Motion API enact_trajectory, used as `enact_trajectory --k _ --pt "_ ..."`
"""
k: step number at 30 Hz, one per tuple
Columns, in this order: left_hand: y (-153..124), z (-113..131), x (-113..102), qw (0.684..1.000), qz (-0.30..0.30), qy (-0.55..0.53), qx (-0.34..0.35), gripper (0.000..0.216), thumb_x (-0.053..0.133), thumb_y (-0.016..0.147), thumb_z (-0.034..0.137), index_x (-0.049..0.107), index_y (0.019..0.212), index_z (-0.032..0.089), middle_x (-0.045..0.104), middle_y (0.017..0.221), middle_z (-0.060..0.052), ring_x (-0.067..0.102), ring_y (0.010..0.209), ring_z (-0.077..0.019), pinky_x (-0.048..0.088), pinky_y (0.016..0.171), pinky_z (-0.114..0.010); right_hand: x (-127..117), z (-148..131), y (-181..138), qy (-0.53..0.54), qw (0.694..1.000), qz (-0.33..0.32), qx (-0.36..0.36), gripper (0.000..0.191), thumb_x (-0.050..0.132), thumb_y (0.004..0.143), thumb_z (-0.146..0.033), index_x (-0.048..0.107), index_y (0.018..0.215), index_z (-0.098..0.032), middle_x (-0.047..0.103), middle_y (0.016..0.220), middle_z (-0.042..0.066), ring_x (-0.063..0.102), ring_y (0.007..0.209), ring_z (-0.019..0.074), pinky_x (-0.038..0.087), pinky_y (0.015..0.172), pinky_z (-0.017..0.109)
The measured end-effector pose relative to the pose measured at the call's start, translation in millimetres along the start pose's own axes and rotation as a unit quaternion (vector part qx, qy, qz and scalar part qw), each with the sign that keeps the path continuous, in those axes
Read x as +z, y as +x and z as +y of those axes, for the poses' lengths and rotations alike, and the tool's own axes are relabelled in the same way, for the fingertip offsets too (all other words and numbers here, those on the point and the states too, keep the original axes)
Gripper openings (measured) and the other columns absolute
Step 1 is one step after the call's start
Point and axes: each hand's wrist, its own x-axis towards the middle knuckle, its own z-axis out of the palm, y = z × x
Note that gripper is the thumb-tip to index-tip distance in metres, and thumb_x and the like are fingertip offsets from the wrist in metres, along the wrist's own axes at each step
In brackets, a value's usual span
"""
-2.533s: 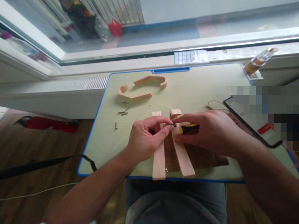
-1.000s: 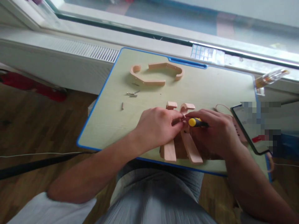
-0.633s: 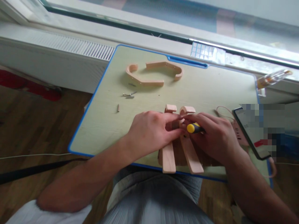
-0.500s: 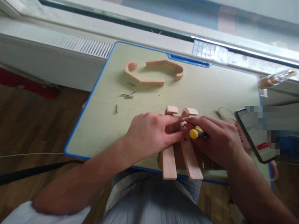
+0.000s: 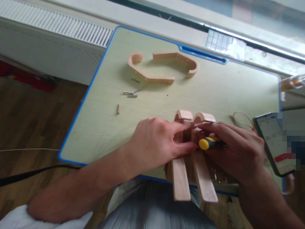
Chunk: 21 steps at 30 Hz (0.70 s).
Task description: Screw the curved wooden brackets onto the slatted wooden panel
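- Gripping the yellow-handled screwdriver (image 5: 207, 143), the right hand (image 5: 235, 151) has its fingers clenched around it, near right on the table (image 5: 105, 127).
- Left hand (image 5: 156, 143) pinches the wooden slats (image 5: 181, 178) just left of the screwdriver.
- Curved wooden pieces (image 5: 152, 78) lie far; loose screws (image 5: 130, 93) far left.

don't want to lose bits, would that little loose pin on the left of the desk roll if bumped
Likely yes: the pin looks thin and round, lying loose on the smooth desk, so a nudge would probably roll it sideways. It seems very light, so even a sleeve could flick it. Whether the blue edging would stop it is unclear.
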Motion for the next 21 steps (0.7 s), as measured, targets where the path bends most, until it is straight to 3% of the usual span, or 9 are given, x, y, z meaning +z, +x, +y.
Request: enact_trajectory --k 9,15,21 --pt "-0.5 -2.5 0.1 1.000 0.017 -0.007 0.006 0.045 0.090 0.088 0.063 0.088 0.128 0.042 0.084 0.081 0.002 0.070 0.061 -0.0162 0.038 0.055 -0.028 -5.1 2.8 -1.5 0.039 0.998 -0.044 -0.005 0.040 0.068 0.093 -0.007 0.071 0.124 -0.031 0.088 0.112 0.003 0.087 0.093 0.0260 0.065 0.075 0.036" --pt "-0.1 -4.1 2.4 1.000 0.022 -0.004 0.006 0.046 0.089 0.088 0.066 0.089 0.126 0.041 0.084 0.080 0.001 0.073 0.064 -0.0181 0.040 0.056 -0.029 -1.5 3.5 0.3 0.081 0.994 -0.062 0.031 0.028 0.066 0.100 -0.010 0.070 0.119 -0.031 0.085 0.108 0.004 0.084 0.092 0.0251 0.064 0.075 0.036" --pt "-0.7 -5.8 5.6 1.000 0.028 -0.012 0.003 0.048 0.087 0.087 0.072 0.089 0.123 0.041 0.090 0.094 -0.001 0.082 0.079 -0.0235 0.051 0.063 -0.031 2.9 5.0 1.3 0.129 0.986 -0.056 0.087 0.013 0.079 0.099 -0.018 0.080 0.107 -0.028 0.081 0.104 0.004 0.080 0.087 0.0217 0.059 0.068 0.033"
